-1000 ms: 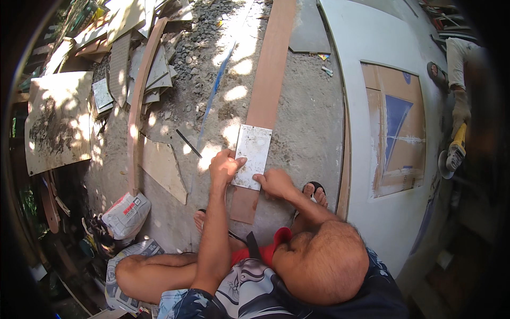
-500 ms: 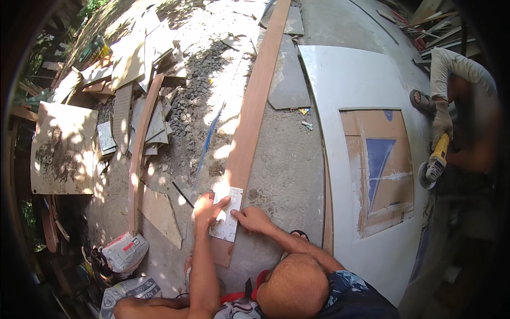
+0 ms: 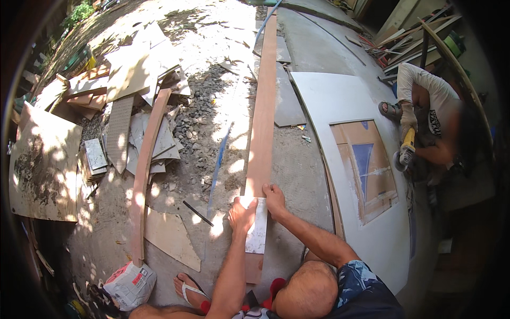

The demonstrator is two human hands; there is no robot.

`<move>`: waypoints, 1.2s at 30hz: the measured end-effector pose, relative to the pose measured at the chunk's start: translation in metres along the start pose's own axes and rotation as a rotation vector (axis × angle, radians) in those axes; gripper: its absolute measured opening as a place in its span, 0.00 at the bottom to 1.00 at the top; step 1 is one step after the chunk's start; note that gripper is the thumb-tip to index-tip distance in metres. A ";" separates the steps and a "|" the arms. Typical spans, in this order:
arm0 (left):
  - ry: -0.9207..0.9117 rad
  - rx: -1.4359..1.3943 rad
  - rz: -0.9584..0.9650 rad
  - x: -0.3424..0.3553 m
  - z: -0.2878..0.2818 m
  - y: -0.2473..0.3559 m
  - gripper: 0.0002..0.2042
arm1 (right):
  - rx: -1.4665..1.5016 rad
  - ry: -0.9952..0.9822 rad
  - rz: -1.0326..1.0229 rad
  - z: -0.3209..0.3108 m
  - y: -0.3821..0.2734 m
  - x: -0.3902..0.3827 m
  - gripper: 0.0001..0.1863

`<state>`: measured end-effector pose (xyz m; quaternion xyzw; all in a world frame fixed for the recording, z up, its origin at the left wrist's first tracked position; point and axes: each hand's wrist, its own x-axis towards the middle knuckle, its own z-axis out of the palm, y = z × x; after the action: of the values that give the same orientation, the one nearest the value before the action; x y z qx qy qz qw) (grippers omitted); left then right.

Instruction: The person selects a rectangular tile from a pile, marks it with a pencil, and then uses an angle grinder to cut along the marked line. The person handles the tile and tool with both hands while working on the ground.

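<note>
A speckled white rectangular plate lies flat along a long reddish-brown board in front of me. My left hand grips the plate's upper left corner, fingers bent at the edge and thumb on top. My right hand holds the upper right corner where plate and board meet, with its fingertips at the board's edge. The board's short lower end shows below the plate, near my sandalled foot.
A white panel with a patched opening lies right; beside it a crouching co-worker holds a yellow angle grinder. At left are scrap sheets, a bowed plank, gravel, a thin black bar and a bag.
The view has tilted up along the board. Both my hands have shifted to the plate's upper end, the right one rising from its side to the top corner.
</note>
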<state>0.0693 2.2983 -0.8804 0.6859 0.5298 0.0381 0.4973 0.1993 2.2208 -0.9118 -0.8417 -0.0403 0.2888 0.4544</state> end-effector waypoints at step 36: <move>0.156 -0.116 0.238 -0.077 0.019 -0.026 0.28 | 0.079 0.416 -0.183 0.001 0.060 -0.078 0.21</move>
<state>0.0288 2.2260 -0.8721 0.7089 0.4786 0.1806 0.4855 0.1219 2.1606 -0.9246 -0.8576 -0.0106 0.0679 0.5097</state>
